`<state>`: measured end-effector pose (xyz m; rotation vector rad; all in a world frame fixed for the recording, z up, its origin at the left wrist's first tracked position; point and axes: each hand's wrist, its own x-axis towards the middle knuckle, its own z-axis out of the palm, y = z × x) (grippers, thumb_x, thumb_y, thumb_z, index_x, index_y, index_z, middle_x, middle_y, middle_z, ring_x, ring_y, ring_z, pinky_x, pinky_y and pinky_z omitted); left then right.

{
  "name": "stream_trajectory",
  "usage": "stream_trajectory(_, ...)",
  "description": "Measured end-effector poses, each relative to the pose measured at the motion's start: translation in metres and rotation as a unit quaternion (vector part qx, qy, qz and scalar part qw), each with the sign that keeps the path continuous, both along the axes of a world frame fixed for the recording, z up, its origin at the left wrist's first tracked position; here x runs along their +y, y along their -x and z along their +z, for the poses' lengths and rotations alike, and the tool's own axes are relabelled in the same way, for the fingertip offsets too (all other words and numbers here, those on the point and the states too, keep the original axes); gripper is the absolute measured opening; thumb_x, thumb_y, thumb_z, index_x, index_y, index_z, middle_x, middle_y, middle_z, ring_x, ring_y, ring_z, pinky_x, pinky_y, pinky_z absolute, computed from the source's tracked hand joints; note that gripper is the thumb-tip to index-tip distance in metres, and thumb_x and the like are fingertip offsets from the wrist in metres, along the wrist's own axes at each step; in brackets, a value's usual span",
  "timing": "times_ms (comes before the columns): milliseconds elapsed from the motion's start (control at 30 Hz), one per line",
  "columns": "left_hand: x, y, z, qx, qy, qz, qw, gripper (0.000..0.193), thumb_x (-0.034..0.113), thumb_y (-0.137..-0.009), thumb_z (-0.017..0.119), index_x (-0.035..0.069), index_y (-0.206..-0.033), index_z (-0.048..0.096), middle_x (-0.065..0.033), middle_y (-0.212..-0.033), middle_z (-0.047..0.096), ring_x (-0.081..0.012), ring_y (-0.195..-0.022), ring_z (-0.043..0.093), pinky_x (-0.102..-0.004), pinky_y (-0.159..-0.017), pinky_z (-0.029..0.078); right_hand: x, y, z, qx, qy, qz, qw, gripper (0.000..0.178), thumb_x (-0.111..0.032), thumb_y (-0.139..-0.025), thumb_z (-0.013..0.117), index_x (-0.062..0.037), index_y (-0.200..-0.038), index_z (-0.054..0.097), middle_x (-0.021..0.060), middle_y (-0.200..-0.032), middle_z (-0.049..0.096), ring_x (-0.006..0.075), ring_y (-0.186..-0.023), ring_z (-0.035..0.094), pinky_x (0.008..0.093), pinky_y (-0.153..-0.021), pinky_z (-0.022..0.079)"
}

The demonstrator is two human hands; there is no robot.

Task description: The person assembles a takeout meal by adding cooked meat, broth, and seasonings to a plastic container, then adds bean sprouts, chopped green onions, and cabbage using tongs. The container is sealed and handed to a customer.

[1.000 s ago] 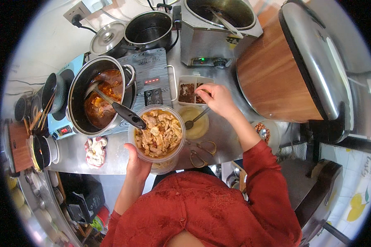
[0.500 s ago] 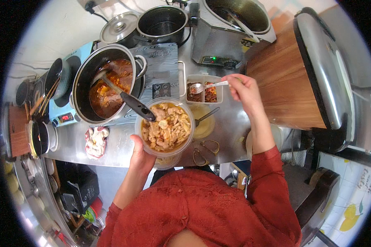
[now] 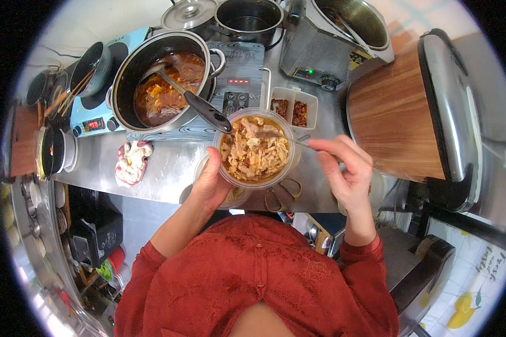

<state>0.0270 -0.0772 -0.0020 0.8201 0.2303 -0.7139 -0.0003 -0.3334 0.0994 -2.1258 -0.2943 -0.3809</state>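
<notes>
The fingers (image 3: 327, 147) of the right hand (image 3: 347, 175) pinch the thin handle of a small metal spoon (image 3: 284, 136), with the thumb and forefinger closed on its end so that its bowl reaches out over the food; the fingers of the left hand (image 3: 211, 181) are wrapped from below around a round clear plastic tub filled with pale sliced strips in orange-brown sauce (image 3: 254, 149), which is held up off the steel bench (image 3: 168, 168) and close to the body, level so that the liquid stays in. The spoon lies across the tub's right rim, its tip over the strips, which puts whatever it carries straight over the food. Just behind the tub a white two-compartment plastic tray of dark red and brown condiments (image 3: 294, 106) stands within easy reach of the spoon hand. To the left, a large steel pot of reddish stew (image 3: 162, 84) sits on a grey patterned induction hob (image 3: 236, 90), and a long black-handled ladle (image 3: 199, 106) leans in it with its grip pointing toward the tub. A soiled white and red cloth (image 3: 130, 162) lies on the bench near the pot. A pair of scissors with dull yellow handles (image 3: 281, 196) rests at the bench's near edge, partly under the tub. A big wood-patterned cooker with a steel lid (image 3: 410, 112) stands at the right.
</notes>
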Motion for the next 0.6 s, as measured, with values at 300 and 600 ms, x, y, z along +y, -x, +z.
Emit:
stream_trajectory(300,0.026,0.034,-0.007,-0.023,0.022,0.053,0.998,0.095,0.071,-0.085,0.045,0.005,-0.149,0.023,-0.0119,-0.152,0.032,-0.0275,-0.139,0.032,-0.0451,-0.114,0.027,-0.014,-0.065,-0.074,-0.087,0.192,-0.063,0.975,0.016,-0.011,-0.081,0.069,-0.0077,-0.097,0.070,0.0081,-0.080,0.061,0.0283,-0.070,0.062,0.0362,-0.063,0.050)
stream_trajectory(600,0.106,0.079,0.014,0.006,0.006,0.190,0.982,0.097,0.072,-0.081,0.048,0.008,-0.150,0.025,-0.0087,-0.153,0.031,-0.0262,-0.141,0.029,-0.0454,-0.116,0.024,0.030,-0.080,-0.028,-0.037,0.247,0.064,0.966,0.042,-0.028,-0.079,0.074,-0.0093,-0.115,0.065,0.0097,-0.095,0.059,0.0283,-0.082,0.061,0.0374,-0.070,0.049)
